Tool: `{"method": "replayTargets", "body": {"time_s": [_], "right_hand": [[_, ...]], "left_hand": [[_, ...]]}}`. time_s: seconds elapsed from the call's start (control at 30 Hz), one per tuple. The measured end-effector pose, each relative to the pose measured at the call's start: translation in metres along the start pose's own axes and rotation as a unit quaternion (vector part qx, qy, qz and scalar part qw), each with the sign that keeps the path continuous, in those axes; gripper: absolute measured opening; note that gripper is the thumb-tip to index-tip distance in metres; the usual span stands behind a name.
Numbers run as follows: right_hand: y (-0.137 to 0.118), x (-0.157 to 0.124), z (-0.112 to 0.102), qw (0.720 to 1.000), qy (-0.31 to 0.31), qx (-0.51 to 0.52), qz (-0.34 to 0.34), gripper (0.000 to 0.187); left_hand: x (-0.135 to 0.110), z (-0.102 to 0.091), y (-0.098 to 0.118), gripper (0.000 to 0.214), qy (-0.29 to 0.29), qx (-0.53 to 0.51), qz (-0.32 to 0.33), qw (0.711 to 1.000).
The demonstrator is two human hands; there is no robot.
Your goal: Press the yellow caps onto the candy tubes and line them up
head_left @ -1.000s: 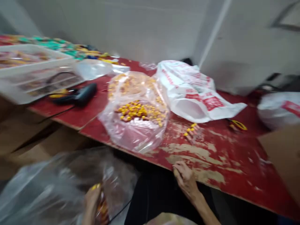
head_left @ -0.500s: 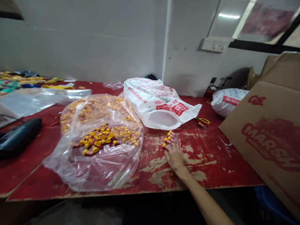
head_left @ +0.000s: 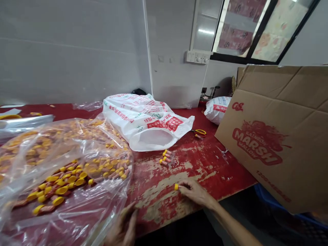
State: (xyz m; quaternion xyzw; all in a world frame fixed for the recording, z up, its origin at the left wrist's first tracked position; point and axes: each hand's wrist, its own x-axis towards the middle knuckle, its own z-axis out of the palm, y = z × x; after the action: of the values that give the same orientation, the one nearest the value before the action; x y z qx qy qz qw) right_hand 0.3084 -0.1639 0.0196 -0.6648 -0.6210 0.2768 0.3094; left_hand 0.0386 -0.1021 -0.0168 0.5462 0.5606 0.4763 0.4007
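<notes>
My right hand (head_left: 195,193) is closed in a pinch on a small yellow-capped tube (head_left: 176,187), just above the worn red tabletop. At the table's front edge, my left hand (head_left: 123,225) is slightly blurred, its fingers apart and nothing visible between them. It is beside the edge of a large clear plastic bag (head_left: 102,205); whether it touches the bag I cannot tell. Many yellow-capped pieces with pinkish bodies (head_left: 64,182) lie in the bag and at its mouth. Beyond my right hand, several capped tubes (head_left: 166,158) lie in a short row.
A white printed sack (head_left: 143,119) lies behind the row with its mouth facing me. Yellow-handled scissors (head_left: 200,132) rest to its right. A large cardboard box (head_left: 256,136) stands on the right, with another white sack (head_left: 217,108) behind it. A blue crate (head_left: 266,196) is below.
The view has swung right. My right hand has drawn back from the row toward the front edge and now pinches a capped tube. My left hand has come into view.
</notes>
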Motion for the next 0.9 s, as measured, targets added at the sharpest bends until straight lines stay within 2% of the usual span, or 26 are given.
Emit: {"method": "replayTargets", "body": {"time_s": [0.07,0.1,0.17,0.2,0.27,0.43,0.6,0.73,0.8,0.9], "right_hand": [[0.008,-0.013,-0.023,0.992,-0.012,-0.126,0.022,0.022],[0.013,-0.016,-0.031,0.979,-0.007,-0.203,0.029,0.023],[0.022,-0.016,-0.036,0.948,0.009,-0.316,0.040,0.029],[0.027,-0.014,-0.034,0.940,0.012,-0.339,0.046,0.032],[0.037,-0.006,-0.024,0.938,-0.001,-0.342,0.057,0.034],[0.049,0.006,0.004,0.929,-0.067,-0.357,0.066,0.029],[0.049,0.006,-0.005,0.919,-0.090,-0.378,0.070,0.024],[0.037,0.007,-0.016,0.924,-0.083,-0.369,0.056,0.027],[0.023,0.008,-0.007,0.942,-0.064,-0.327,0.042,0.030],[-0.005,0.006,0.026,0.988,0.026,-0.151,0.009,0.030]], "left_hand": [[0.002,0.028,0.002,0.049,-0.079,-0.020,-0.010,0.997],[0.003,0.040,0.004,0.047,-0.101,-0.033,-0.013,0.994],[0.001,0.059,0.005,0.044,-0.122,-0.051,-0.019,0.991],[0.000,0.065,0.004,0.042,-0.122,-0.057,-0.020,0.991],[-0.004,0.069,0.002,0.038,-0.116,-0.066,-0.019,0.991],[-0.012,0.062,-0.006,0.025,-0.113,-0.082,-0.010,0.990],[-0.011,0.067,-0.007,0.022,-0.104,-0.069,-0.014,0.992],[-0.014,0.072,0.001,0.031,-0.080,-0.138,-0.088,0.983],[-0.019,0.074,0.009,0.040,-0.091,-0.206,-0.138,0.964],[-0.026,0.078,0.020,0.048,-0.133,-0.321,-0.193,0.918]]}}
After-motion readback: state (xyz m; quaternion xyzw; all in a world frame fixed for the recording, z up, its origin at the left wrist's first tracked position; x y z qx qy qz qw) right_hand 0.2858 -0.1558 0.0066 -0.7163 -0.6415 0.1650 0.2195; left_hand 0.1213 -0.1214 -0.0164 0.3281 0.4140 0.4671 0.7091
